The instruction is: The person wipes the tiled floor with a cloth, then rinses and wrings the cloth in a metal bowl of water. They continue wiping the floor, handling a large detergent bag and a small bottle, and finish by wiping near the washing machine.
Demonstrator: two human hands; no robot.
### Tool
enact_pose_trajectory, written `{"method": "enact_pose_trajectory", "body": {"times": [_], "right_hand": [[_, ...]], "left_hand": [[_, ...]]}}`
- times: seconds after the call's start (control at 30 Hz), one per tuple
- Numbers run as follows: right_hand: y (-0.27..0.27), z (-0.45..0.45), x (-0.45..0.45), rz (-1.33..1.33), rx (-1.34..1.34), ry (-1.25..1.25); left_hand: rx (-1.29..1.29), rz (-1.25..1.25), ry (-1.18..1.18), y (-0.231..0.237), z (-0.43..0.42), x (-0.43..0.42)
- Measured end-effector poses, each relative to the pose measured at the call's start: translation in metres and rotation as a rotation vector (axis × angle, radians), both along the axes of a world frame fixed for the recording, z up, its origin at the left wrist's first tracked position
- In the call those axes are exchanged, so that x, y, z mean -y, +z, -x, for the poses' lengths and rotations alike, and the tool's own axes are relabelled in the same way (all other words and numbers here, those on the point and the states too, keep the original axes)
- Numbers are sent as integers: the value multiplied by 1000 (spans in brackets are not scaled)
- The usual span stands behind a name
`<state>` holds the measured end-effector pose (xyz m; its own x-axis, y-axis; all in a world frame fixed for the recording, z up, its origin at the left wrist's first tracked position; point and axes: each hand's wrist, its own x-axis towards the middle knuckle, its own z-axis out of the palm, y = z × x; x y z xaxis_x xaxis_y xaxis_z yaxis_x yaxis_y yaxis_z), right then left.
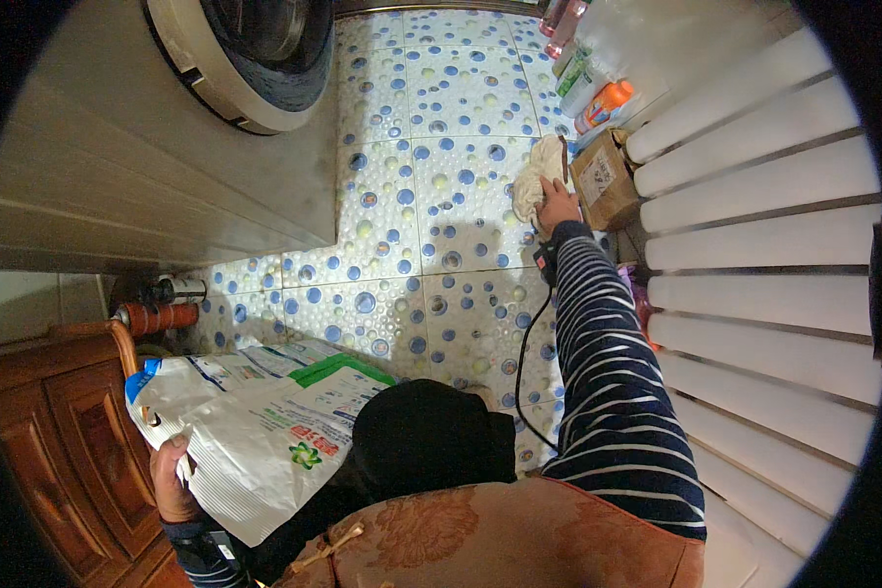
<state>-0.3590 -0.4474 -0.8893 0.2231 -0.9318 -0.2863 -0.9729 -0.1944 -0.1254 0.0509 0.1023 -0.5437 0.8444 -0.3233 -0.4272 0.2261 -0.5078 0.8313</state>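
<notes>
My left hand (170,479) grips the crimped edge of a large white plastic bag (257,441), with the thumb on top near a cut-out handle hole. The bag bears printed writing, a green band and a flower-like logo, and it lies slanted beside my black-clad knee (430,434). Stretched far forward on the right, my right hand (557,204) has its fingers on a crumpled cream cloth (536,180) on the tiled floor (382,220). Whether those fingers pinch the cloth cannot be seen. Close to the right hand stands a brown cardboard box (606,184) with a label.
A front-loading washing machine (191,147) fills the upper left. A white radiator (757,235) lines the right side. Bottles, including an orange-capped one (604,106), stand beyond the box. A black cable (520,367) runs by my right sleeve. Wooden cabinet doors (95,456) are lower left.
</notes>
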Motion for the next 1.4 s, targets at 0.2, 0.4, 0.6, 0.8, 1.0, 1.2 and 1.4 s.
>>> {"method": "enact_pose_trajectory", "body": {"times": [0.2, 0.4, 0.6, 0.8, 1.0, 1.2, 1.4], "right_hand": [[-27, -2, -70, 272, 31, -152], [-7, 1, -175, 320, 107, -131], [19, 4, -193, 124, 207, -151], [50, 9, -91, 282, -179, -109], [42, 44, -18, -141, -552, -321], [6, 48, -29, -327, -323, -391], [-16, 8, -91, 154, -252, -472]], "left_hand": [[-27, 7, -61, -1, -8, -6], [3, 6, -244, -6, -19, -3], [-128, 69, -254, -8, -26, -8], [-144, 75, -251, -9, -28, -11], [-98, 6, -246, -4, -25, -15], [13, -49, -285, 6, -13, -1], [-104, -15, -164, 8, -7, 5]]}}
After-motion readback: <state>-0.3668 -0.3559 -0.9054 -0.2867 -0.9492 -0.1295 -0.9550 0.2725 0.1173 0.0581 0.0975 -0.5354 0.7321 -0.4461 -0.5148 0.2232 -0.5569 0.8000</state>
